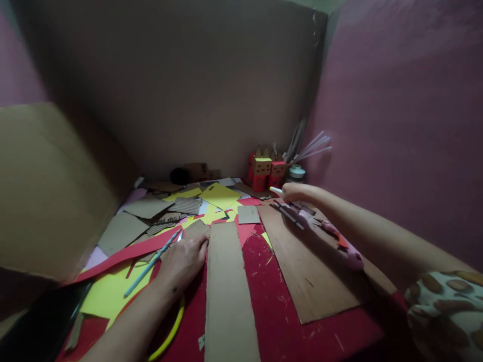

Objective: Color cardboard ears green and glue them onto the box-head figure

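Observation:
My left hand [184, 257] rests with curled fingers against the left edge of a long cardboard strip [229, 291]. A small cardboard piece [198, 228] shows just beyond its knuckles; whether the fingers grip it is hidden. Over the far end of a brown cardboard sheet [309, 274], my right hand [294, 193] is closed around a white pen-like stick [277, 191] with a yellowish tip. Below that hand lie a thin grey stick [289, 215] and a pink glue gun [352, 255] with an orange trigger. A small cardboard square [248, 214] sits past the strip's far end.
Yellow paper [221, 195], cardboard scraps [123, 231] and a red paper strip [132, 254] cover the left and back. A light-blue pencil-like stick [151, 264] lies by my left wrist. Red holders with box faces [262, 168], a jar [297, 172] and white sticks [313, 146] stand behind.

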The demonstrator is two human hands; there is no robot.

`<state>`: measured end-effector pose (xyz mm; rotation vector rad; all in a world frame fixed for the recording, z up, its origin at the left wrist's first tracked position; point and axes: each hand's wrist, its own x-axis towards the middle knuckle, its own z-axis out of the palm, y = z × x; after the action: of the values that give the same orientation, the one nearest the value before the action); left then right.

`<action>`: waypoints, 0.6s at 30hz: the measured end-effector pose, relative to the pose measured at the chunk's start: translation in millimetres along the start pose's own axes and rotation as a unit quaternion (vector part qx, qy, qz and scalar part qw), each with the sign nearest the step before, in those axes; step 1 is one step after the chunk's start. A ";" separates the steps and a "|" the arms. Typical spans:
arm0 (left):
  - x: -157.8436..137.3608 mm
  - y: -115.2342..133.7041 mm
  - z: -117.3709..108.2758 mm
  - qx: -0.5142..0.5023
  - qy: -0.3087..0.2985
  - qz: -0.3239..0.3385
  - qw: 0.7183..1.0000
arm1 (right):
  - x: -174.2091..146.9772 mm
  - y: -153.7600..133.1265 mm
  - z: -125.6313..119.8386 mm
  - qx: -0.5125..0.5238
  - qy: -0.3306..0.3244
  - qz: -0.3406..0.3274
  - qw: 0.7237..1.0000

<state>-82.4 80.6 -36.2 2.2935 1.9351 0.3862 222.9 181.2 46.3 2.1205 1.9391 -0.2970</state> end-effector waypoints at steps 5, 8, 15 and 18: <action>1.0 -0.3 -1.1 0.033 -0.039 -0.017 0.999 | 8.9 1.3 13.9 -0.001 0.007 0.031 0.999; 0.5 0.4 -1.9 0.045 -0.045 -0.018 0.998 | 12.2 -2.7 17.4 0.007 0.011 0.032 0.999; 0.8 0.6 -1.0 0.059 -0.044 -0.007 0.997 | 11.3 -9.9 26.9 0.025 0.000 0.016 1.000; 0.7 1.0 -1.8 0.063 -0.048 -0.002 0.997 | 11.4 -16.6 31.7 0.033 0.000 0.015 0.999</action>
<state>-81.9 81.0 -34.2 2.3368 1.9688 0.1556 208.1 183.2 11.9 2.1879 1.9213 -0.3611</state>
